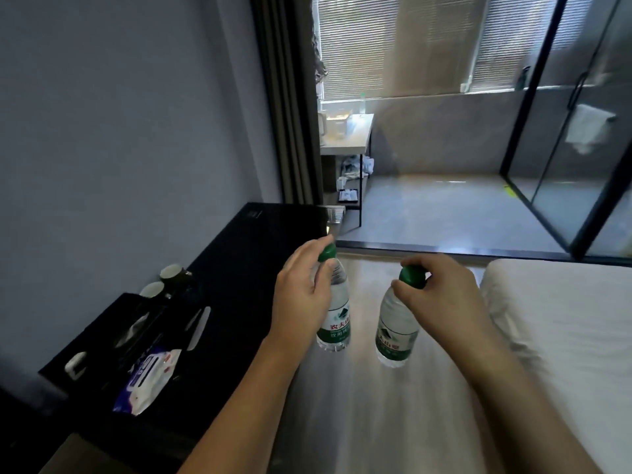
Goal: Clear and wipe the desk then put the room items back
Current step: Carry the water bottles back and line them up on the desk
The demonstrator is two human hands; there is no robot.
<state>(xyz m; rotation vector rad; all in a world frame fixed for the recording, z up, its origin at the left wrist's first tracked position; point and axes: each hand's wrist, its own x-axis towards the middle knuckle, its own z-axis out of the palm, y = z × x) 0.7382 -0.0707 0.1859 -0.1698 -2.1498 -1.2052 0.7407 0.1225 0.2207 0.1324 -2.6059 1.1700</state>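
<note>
Against the left wall: the black worktop (pixel 260 241) is the landmark; everything below is placed from it.
On the worktop, near end: a pack of wet wipes (pixel 150 381) lies flat, with a dark tray (pixel 133 323) just beyond it.
On the worktop, further along: two cups (pixel 164 280) stand side by side by the wall; the far half of the top shows bare.
Left hand (pixel 301 292): just off the worktop's right edge, its fingers pinching the green cap of the left water bottle (pixel 337 316), which hangs upright, long axis near vertical.
Right hand (pixel 441 295): further right of the worktop, over the floor, fingers curled on the cap of the right water bottle (pixel 395 333), also hanging upright.
Right of both: the bed (pixel 554 319), well apart from the worktop.
Key relation: both bottles hang below their fingers and to the right of the worktop; the bare far stretch lies left and ahead of them.
Nearer hand: the left, so its bottle can probably be set down first, base down.
Step, as a judgement: returning room items to the worktop.
</note>
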